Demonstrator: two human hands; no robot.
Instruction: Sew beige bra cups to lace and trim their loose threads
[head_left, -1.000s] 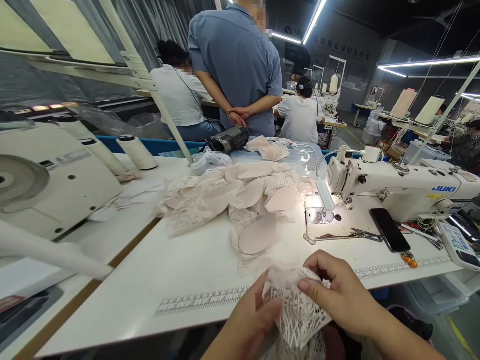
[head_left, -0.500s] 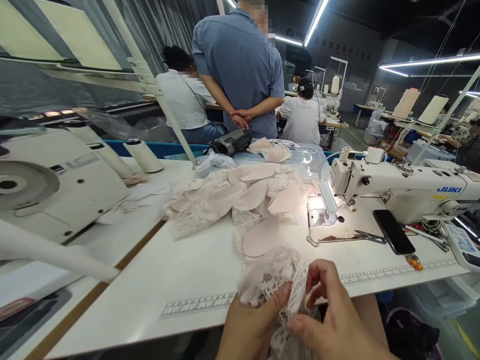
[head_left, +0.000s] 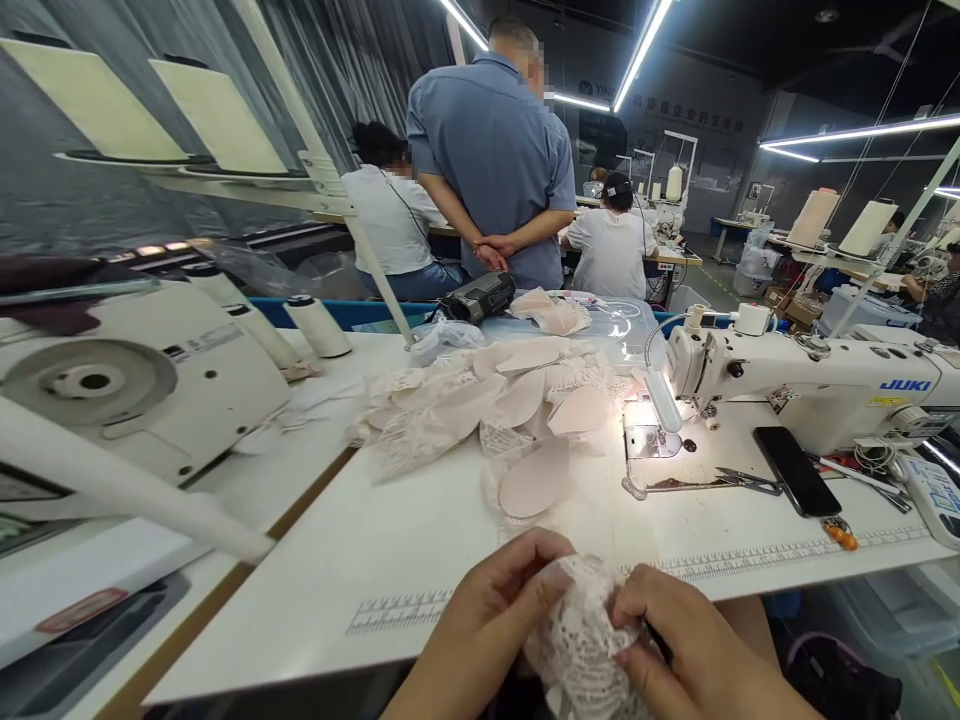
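A bunched piece of pale lace fabric (head_left: 581,640) hangs between my hands at the table's front edge. My left hand (head_left: 517,590) pinches its upper left side between thumb and fingers. On the other side, my right hand (head_left: 667,630) is closed on the lace, fingers curled in. Just beyond lies a beige cup-shaped piece (head_left: 534,480) on lace. Farther back is a loose pile of similar beige and lace pieces (head_left: 465,395). To the right stands a white sewing machine (head_left: 810,365) with its lamp lit over the needle plate (head_left: 652,440).
Thread snips (head_left: 750,480), a black phone (head_left: 796,470) and an orange trinket (head_left: 838,533) lie right. A printed ruler strip (head_left: 780,558) runs along the front edge. Another machine (head_left: 127,370) and thread cones (head_left: 319,325) stand left. A person in blue (head_left: 495,170) stands behind the table.
The lace has been gathered lower and turned in my hands; the strip held up before is now bunched. My left hand moved up along it. The view has shifted slightly left.
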